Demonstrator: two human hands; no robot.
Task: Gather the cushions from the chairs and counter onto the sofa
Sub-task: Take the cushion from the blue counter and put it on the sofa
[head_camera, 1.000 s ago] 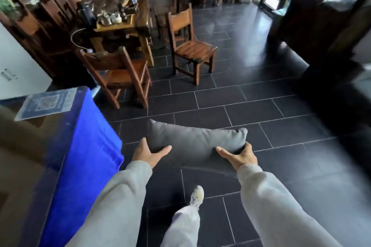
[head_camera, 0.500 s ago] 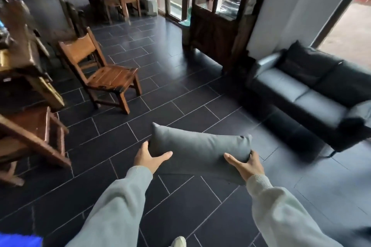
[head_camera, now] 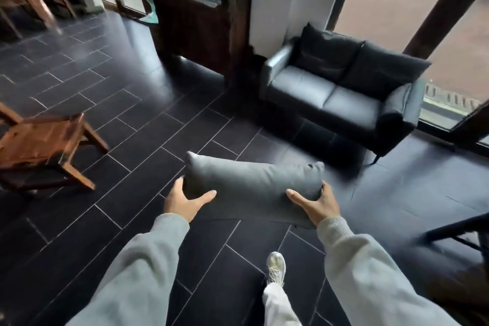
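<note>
I carry a grey rectangular cushion (head_camera: 252,185) flat in front of me, above the dark tiled floor. My left hand (head_camera: 185,202) grips its left end and my right hand (head_camera: 315,205) grips its right end, thumbs on top. The black two-seat sofa (head_camera: 333,95) stands ahead to the right, against a white wall and a large window. Another grey cushion (head_camera: 399,99) leans on the sofa's right arm. The sofa's two seats are otherwise bare.
A wooden chair (head_camera: 39,145) with a bare seat stands at the left. A dark wooden cabinet (head_camera: 201,21) is left of the sofa. A black metal frame (head_camera: 460,233) juts in at the right edge. My right foot (head_camera: 275,267) is stepping forward on the tiles.
The view has swung right, away from the blue counter and the table. The sofa has come into view and moved toward the centre. Both hands keep the same hold on the cushion.
</note>
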